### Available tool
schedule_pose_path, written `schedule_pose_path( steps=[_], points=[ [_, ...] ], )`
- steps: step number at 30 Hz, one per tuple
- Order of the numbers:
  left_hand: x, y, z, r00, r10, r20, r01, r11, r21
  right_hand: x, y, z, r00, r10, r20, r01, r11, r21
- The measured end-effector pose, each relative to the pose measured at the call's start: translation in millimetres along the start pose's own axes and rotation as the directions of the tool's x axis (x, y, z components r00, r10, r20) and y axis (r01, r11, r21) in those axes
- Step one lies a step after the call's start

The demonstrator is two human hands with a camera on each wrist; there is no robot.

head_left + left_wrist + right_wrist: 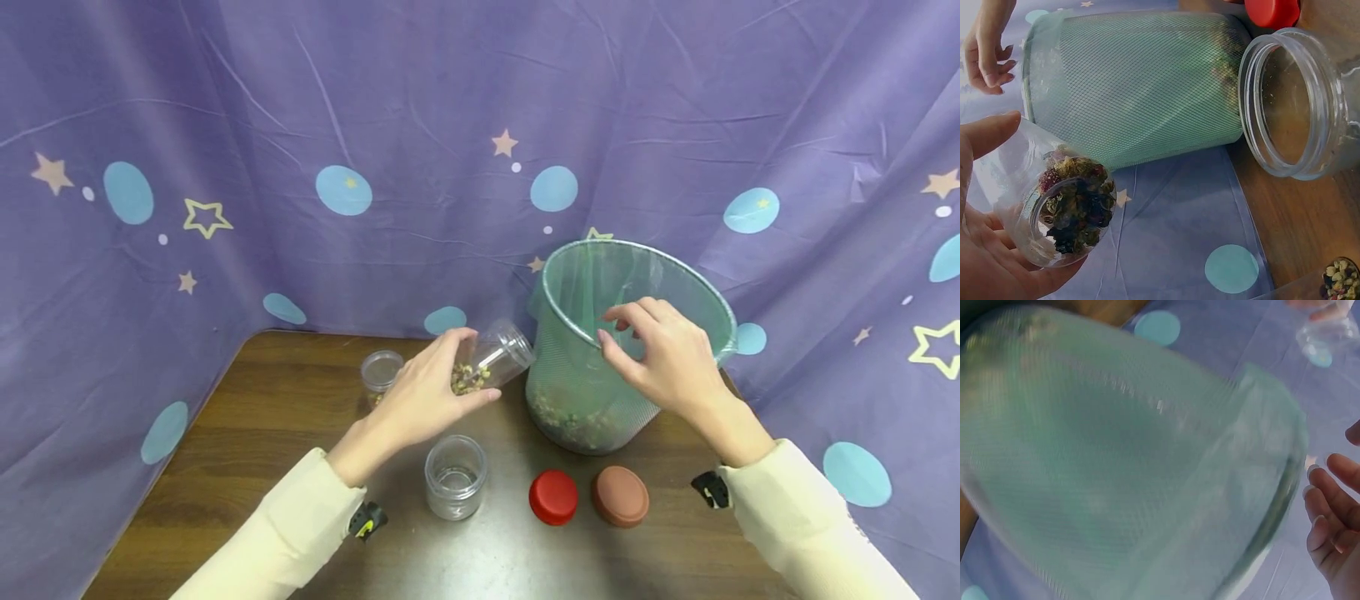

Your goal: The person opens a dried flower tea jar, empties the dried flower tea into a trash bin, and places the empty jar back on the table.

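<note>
Gripping a tilted clear plastic jar (491, 358) of dried flowers (468, 379), the left hand (420, 392) curls fingers and thumb round it just left of the green mesh bin (570, 375), its threaded mouth towards that bin; the right hand (667, 354), fingers loosely bent and grasping nothing, hangs near the bin's rim; left of the bin stand a second clear jar (455, 492) and, partly hidden, a container (381, 367) seemingly of similar flowers; before it lie round red (553, 497) and brownish-pink lids (621, 497).

The left hand (420, 396) was curved in a grip. The right hand (667, 358) hung raised, its fingers (636, 317) loosely bent.
</note>
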State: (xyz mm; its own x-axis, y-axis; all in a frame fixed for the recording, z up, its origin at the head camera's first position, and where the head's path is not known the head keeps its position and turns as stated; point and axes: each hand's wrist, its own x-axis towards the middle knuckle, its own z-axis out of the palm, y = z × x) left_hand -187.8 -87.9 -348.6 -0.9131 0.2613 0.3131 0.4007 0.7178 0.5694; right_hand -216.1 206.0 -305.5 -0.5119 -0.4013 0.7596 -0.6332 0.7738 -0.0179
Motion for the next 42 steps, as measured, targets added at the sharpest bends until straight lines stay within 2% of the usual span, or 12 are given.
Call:
schedule_pose_path(
  steps=[11, 15, 19, 25, 31, 38, 42],
  points=[
    [8.0, 0.8, -2.6, 1.0, -0.01, -0.004, 0.01, 1.0, 0.009, 11.1, 36.9, -25.6, 0.988, 0.154, 0.026, -0.152, 0.986, -0.063],
    [11.8, 1.7, -3.1, 1.0, 0.0, -0.014, 0.0, 1.0, 0.016, 14.8, 47.2, -33.7, 0.974, 0.213, 0.075, -0.204, 0.973, -0.105],
    [15.7, 1.8, -2.3, 1.0, 0.001, -0.015, -0.001, 1.0, 0.023, 15.7, 56.8, -37.5, 0.951, 0.271, 0.145, -0.251, 0.957, -0.147],
    [21.1, 3.9, -0.7, 1.0, 0.011, -0.017, -0.011, 1.0, 0.026, 12.8, 73.0, -41.2, 0.908, 0.347, 0.234, -0.305, 0.932, -0.197],
    [26.3, 9.5, -3.2, 0.999, 0.04, -0.026, -0.039, 0.998, 0.048, 9.3, 89.3, -45.9, 0.845, 0.422, 0.327, -0.352, 0.901, -0.253],
    [29.6, 14.2, -7.2, 0.998, 0.053, -0.02, -0.052, 0.996, 0.073, 4.2, 104.2, -48.4, 0.796, 0.475, 0.375, -0.377, 0.874, -0.307],
    [30.2, 15.2, -7.6, 0.999, 0.045, -0.011, -0.044, 0.996, 0.072, 2.8, 108.5, -48.1, 0.739, 0.53, 0.417, -0.409, 0.844, -0.348]
  ],
)
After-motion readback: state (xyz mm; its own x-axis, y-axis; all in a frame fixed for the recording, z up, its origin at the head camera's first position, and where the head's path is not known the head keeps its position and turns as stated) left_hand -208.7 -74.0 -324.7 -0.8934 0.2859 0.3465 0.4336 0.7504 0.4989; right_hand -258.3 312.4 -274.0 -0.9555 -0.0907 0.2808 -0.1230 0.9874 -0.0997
